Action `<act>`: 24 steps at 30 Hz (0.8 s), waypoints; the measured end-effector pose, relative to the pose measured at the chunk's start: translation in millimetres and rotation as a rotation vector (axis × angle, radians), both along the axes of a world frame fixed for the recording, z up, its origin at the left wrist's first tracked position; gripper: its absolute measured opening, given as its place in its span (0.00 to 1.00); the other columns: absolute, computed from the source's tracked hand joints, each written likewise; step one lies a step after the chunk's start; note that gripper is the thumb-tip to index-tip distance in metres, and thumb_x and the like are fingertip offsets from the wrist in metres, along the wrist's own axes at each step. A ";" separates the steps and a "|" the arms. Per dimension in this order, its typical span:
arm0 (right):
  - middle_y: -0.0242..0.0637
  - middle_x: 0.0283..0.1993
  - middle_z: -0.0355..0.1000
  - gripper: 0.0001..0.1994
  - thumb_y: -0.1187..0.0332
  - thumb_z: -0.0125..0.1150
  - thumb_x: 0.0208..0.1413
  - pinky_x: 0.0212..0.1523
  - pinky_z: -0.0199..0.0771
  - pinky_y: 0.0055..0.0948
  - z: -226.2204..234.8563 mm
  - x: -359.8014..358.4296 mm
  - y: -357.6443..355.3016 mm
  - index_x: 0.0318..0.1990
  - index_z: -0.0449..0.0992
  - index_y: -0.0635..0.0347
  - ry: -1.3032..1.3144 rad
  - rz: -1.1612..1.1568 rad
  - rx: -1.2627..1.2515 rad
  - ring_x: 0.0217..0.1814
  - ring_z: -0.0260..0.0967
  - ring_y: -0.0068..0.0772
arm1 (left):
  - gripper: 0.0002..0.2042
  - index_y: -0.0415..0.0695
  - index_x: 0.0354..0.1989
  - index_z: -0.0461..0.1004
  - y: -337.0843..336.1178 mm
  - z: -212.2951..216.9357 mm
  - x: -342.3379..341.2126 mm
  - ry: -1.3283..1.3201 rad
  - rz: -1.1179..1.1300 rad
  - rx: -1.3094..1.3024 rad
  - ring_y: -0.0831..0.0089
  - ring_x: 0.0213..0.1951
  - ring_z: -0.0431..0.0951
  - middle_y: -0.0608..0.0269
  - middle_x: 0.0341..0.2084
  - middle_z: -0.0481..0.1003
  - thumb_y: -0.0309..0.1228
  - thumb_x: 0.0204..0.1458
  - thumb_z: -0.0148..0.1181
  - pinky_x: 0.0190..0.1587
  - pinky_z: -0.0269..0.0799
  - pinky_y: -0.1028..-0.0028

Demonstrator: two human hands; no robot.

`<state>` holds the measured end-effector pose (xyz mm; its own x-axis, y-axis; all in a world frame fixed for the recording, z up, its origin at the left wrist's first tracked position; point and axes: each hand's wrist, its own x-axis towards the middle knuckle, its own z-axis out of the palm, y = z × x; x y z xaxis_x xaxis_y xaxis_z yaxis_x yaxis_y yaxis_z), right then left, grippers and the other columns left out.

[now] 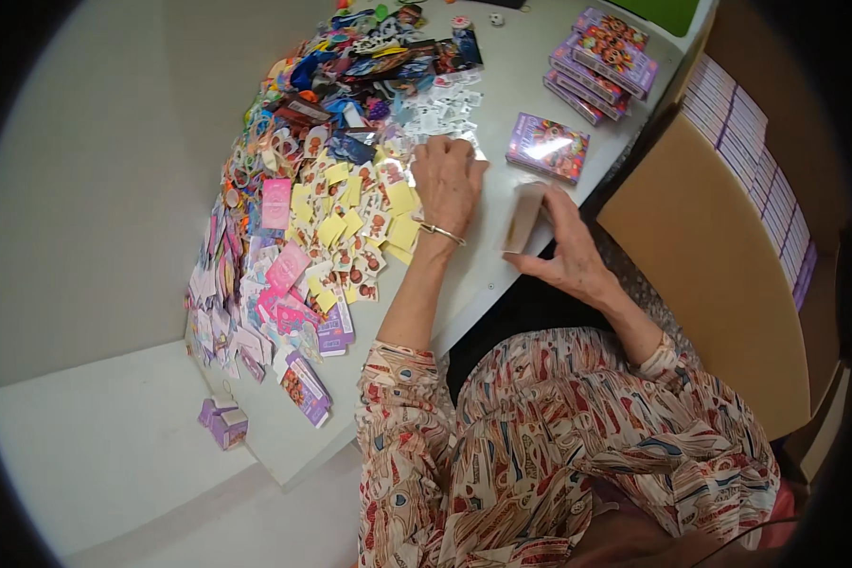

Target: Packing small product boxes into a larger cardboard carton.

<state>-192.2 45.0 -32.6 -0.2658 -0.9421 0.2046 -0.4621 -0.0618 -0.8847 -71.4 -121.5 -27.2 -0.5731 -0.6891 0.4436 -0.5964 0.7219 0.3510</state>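
Note:
My right hand (576, 254) holds a small open cardboard box (523, 220) at the table's front edge, thumb below and fingers above. The box's pale inside shows. My left hand (448, 178), with a bracelet on its wrist, is over the table with its fingers curled down. Its fingertips are at the small clear packets (442, 112), and what they pinch, if anything, is hidden. Beside that hand lie loose picture cards and yellow slips (331, 229). A closed purple box (547, 147) lies just beyond my right hand.
A stack of purple boxes (604, 62) stands at the far right. Small colourful trinkets (298, 118) heap along the wall at left, with pink cards (288, 268) nearer. A flattened purple box (305, 388) lies near the front. On the right, a big carton (719, 256) holds rows of boxes.

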 end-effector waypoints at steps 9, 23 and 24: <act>0.52 0.56 0.58 0.45 0.60 0.74 0.37 0.62 0.56 0.42 -8.5 2.9 -3.7 0.62 0.56 0.66 0.144 0.053 -0.103 0.61 0.55 0.54 | 0.05 0.42 0.28 0.76 -16.3 -2.8 11.7 0.076 -0.023 0.178 0.56 0.37 0.69 0.56 0.31 0.73 0.28 0.44 0.63 0.44 0.64 0.61; 0.55 0.61 0.58 0.45 0.60 0.75 0.37 0.63 0.57 0.43 -15.0 1.7 0.3 0.62 0.55 0.68 0.190 0.022 -0.064 0.64 0.56 0.55 | 0.08 0.45 0.34 0.78 -6.2 21.9 48.8 -0.135 -0.126 0.068 0.58 0.44 0.69 0.63 0.37 0.75 0.28 0.44 0.65 0.49 0.62 0.62; 0.55 0.61 0.58 0.46 0.60 0.75 0.37 0.63 0.57 0.43 -14.8 1.2 1.0 0.62 0.55 0.68 0.190 0.020 -0.053 0.64 0.56 0.55 | 0.07 0.45 0.33 0.78 -5.6 21.0 45.0 -0.194 -0.131 0.005 0.59 0.44 0.69 0.63 0.36 0.75 0.27 0.44 0.64 0.48 0.62 0.62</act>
